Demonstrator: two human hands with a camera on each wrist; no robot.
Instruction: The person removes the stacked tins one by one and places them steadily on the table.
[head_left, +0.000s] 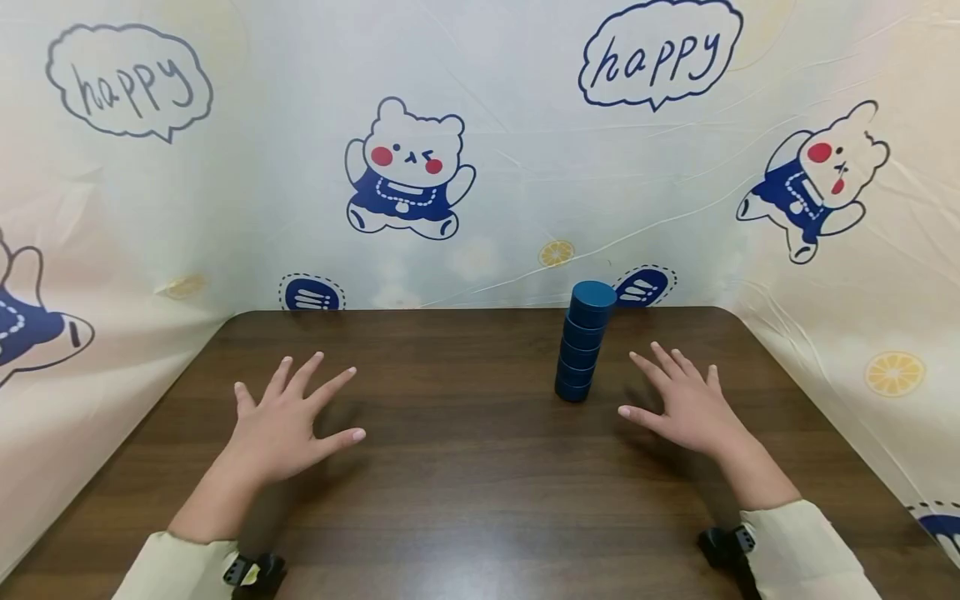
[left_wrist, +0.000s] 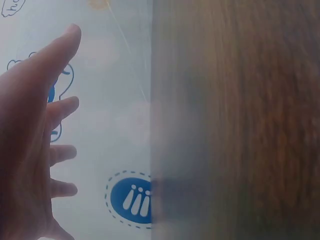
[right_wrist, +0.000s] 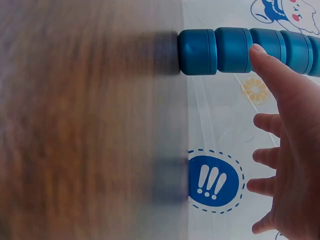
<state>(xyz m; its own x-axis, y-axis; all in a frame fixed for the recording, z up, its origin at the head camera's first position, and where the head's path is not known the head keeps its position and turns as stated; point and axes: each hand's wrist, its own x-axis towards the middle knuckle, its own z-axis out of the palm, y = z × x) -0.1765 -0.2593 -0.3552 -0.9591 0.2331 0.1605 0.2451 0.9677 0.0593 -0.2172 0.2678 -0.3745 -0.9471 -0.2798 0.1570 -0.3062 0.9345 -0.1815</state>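
A tall stack of blue round tins (head_left: pixel 581 346) with seams stands upright on the table, right of its middle. In the right wrist view the tins (right_wrist: pixel 197 52) appear sideways, several in a row. Just right of the stack is my right hand (head_left: pixel 686 408), its fingers spread and holding nothing. From the wrist camera its thumb overlaps one tin, but the head view shows a gap between them. My left hand (head_left: pixel 281 425) is over the left part of the table, fingers spread wide, far from the stack and with nothing in it.
The brown wooden table (head_left: pixel 450 467) has rounded far corners. Behind it and along both sides hangs a pale cloth (head_left: pixel 510 183) printed with bears, "happy" bubbles and orange slices. Dark wrist cameras (head_left: pixel 723 546) sit at both pale sleeves (head_left: pixel 802 550).
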